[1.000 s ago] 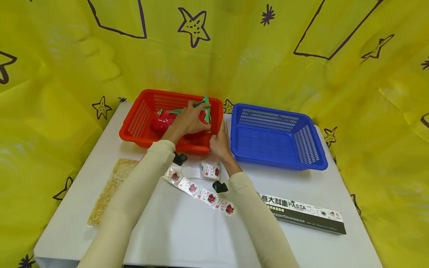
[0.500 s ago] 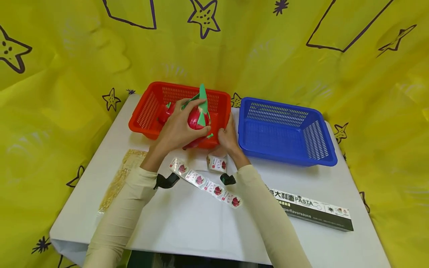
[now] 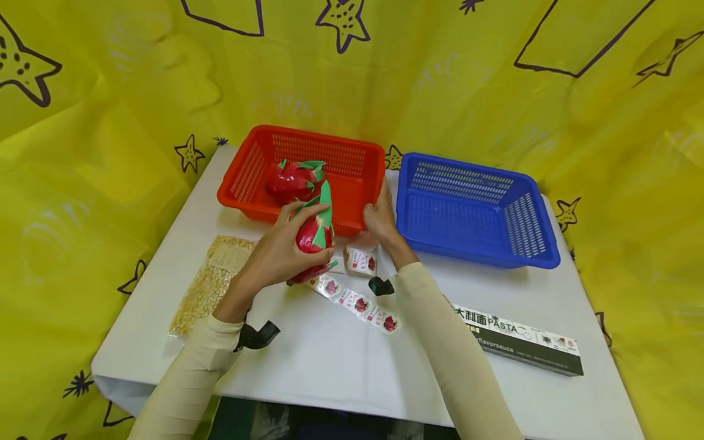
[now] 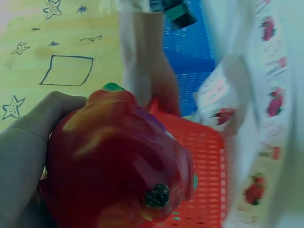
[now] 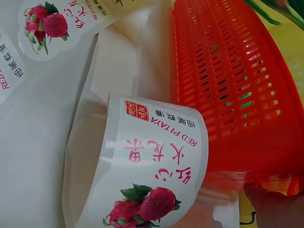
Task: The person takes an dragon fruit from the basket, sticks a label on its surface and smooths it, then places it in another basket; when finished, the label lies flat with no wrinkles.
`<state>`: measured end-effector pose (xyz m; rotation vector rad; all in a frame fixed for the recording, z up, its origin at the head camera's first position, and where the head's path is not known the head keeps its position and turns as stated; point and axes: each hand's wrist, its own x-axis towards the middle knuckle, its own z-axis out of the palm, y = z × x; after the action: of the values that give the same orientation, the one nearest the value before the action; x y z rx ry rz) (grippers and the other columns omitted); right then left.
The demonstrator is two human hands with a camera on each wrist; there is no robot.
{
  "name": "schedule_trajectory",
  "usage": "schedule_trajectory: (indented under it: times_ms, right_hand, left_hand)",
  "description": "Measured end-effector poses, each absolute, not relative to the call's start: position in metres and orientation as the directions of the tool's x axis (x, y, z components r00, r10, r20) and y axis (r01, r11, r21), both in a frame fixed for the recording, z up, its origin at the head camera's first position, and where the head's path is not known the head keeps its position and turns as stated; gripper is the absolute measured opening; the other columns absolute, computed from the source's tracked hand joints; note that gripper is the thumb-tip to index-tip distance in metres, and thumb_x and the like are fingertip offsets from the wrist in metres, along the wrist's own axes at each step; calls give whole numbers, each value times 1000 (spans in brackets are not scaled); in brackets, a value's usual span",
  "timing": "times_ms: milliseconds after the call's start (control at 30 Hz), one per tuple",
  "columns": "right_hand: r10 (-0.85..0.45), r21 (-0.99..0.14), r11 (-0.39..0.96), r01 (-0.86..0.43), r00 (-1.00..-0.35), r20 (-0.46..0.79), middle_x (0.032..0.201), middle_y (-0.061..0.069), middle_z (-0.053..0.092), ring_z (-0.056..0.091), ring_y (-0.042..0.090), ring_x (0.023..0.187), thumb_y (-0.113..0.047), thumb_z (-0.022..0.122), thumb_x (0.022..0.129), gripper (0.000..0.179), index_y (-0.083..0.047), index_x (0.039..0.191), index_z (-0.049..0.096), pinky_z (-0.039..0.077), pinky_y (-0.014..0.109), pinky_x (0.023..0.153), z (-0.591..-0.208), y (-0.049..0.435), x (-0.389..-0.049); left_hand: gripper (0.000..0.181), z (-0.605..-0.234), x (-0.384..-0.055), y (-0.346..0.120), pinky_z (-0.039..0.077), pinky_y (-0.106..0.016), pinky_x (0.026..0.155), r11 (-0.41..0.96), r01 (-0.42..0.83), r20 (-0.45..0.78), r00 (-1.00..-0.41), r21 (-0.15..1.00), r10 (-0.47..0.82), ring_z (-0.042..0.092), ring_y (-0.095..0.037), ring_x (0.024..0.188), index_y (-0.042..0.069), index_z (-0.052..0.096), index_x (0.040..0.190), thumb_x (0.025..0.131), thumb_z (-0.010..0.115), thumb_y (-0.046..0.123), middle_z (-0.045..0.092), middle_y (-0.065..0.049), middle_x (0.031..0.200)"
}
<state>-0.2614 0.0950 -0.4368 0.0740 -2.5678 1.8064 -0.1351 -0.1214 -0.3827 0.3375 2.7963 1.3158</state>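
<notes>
A red dragon fruit with green leaf tips is in my left hand, in front of the red basket's near side. My thumb and fingers curl round it; the left wrist view shows its rounded red end close up. With my right hand I grip the right end of the red basket, thumb on the near side. Inside that basket lies another dragon fruit, toward the left. Below the basket, a strip of dragon fruit stickers runs across the table, its curled part standing up.
To the right of the red basket stands a blue basket with nothing in it. A bag of yellow kernels lies at the left, a long pasta box at the right. Behind the white table hangs a yellow curtain.
My left hand has lifted the dragon fruit out of the red basket and brought it over the near rim toward me. My right hand keeps its grip on the basket's right end.
</notes>
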Motion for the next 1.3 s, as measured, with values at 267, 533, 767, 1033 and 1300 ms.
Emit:
schedule_trajectory:
  times_ms: [267, 533, 767, 1033, 1300]
  right_hand:
    - [-36, -944, 330, -21, -999, 10, 173, 18, 17, 27, 30, 155, 7, 36, 97, 86, -12, 171, -3, 18, 40, 131, -435, 97, -262]
    - [-50, -963, 266, -54, -998, 43, 161, 25, 33, 45, 42, 142, 4, 44, 101, 78, -7, 170, 8, 37, 49, 122, -428, 95, -256]
    - [-157, -907, 411, -90, -987, 27, 176, 22, 6, 14, 37, 162, -14, 53, 105, 79, -3, 169, 8, 19, 55, 131, -406, 94, -213]
    - [-328, -799, 490, -347, -923, 200, 142, 17, 64, 59, 31, 132, -9, 55, 106, 33, 0, 137, 64, 45, 53, 114, -406, 115, -147]
    - [-501, -663, 651, -369, -865, -10, 107, 6, 73, 65, 15, 89, -8, 61, 104, 25, -6, 124, 75, 57, 34, 80, -451, 136, -122]
  left_hand:
    - [82, -407, -105, -112, 64, -49, 79, 701, 193, 7, -966, 686, 259, 68, -37, 112, 40, 47, 157, 85, 86, 47, 38, -15, 160]
    - [82, -423, -95, -96, 61, -56, 79, 741, 193, -2, -967, 643, 253, 65, -36, 115, 42, 49, 156, 83, 87, 47, 37, -17, 162]
    - [81, -436, -92, -88, 61, -56, 77, 784, 188, -18, -969, 592, 246, 65, -40, 113, 36, 52, 156, 83, 86, 47, 40, -22, 159]
    - [81, -440, -102, -74, 57, -67, 90, 829, 138, -37, -982, 542, 187, 60, -49, 123, 28, 51, 156, 86, 84, 50, 38, -25, 162]
    - [73, -444, -102, -78, 45, -75, 105, 767, 140, -46, -975, 626, 215, 39, -50, 148, 24, 47, 159, 94, 76, 45, 26, -23, 171]
